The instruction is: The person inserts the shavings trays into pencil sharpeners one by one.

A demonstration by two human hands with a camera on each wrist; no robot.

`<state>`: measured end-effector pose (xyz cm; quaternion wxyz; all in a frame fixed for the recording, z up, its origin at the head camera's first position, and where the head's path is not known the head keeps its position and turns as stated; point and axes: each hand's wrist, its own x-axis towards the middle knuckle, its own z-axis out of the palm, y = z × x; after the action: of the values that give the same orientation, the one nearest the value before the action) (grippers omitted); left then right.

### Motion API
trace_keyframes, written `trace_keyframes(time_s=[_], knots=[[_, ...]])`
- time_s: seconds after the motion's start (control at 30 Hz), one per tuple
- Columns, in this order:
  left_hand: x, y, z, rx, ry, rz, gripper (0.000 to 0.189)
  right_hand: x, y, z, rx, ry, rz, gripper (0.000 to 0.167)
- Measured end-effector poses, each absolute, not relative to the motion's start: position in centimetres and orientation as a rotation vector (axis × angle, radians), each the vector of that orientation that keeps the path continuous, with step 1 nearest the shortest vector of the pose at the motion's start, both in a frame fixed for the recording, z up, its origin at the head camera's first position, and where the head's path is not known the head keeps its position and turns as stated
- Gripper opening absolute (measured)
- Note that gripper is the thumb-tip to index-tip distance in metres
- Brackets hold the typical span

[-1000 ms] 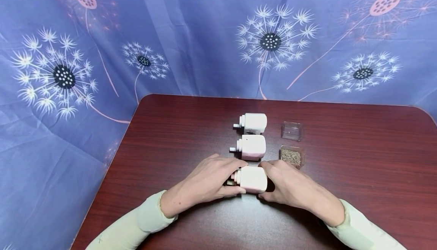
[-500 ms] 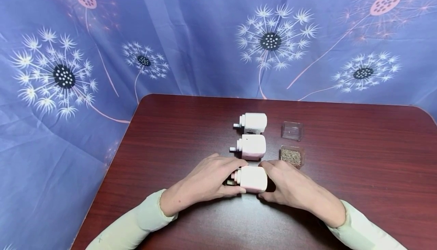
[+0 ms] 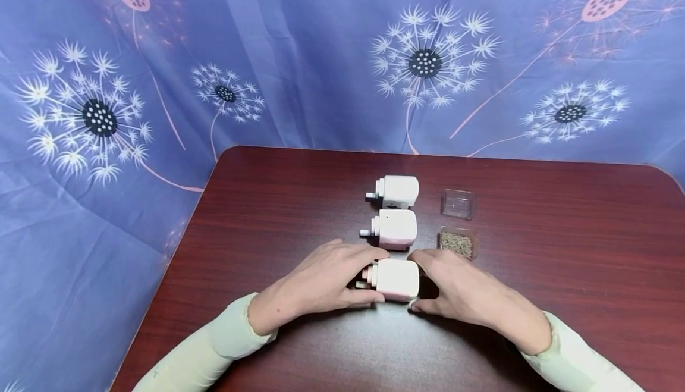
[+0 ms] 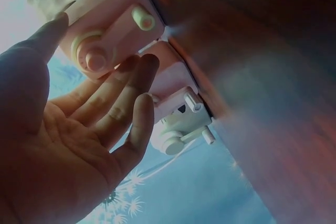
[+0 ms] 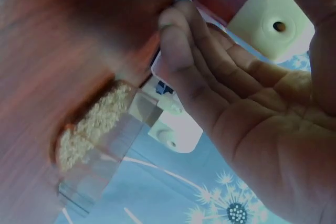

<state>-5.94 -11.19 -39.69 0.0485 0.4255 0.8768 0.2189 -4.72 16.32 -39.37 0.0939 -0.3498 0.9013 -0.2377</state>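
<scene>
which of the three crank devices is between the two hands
The front device, nearest the person, between the left hand and right hand; the middle device and rear device stand farther back.

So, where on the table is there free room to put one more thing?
The table is bare left of the far device and middle device, and right of the clear tray and flake tray. Crowded: the middle, where the left hand and the right hand flank the nearest device.

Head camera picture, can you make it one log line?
left hand: holds nearest pink-and-white boxy plastic device | right hand: open beside its other end | clear square plastic tray: holds brownish bits
</scene>
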Motion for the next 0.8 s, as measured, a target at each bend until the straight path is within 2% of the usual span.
trace_keyframes(time_s=[0.27,0.6,0.8], knots=[[-6.3,-11.8,-38.8,1.247,2.671,0.649,0.073,-4.9,17.3,-38.7,-1.06,2.658,-0.66,0.053],[-7.7,-12.8,-38.1,1.209,2.789,0.757,0.055,-5.9,19.5,-37.8,-1.084,2.824,-0.625,0.05],[-8.5,-13.2,-38.1,1.135,2.832,0.799,0.052,-6.5,21.0,-37.0,-1.04,2.927,-0.608,0.051]])
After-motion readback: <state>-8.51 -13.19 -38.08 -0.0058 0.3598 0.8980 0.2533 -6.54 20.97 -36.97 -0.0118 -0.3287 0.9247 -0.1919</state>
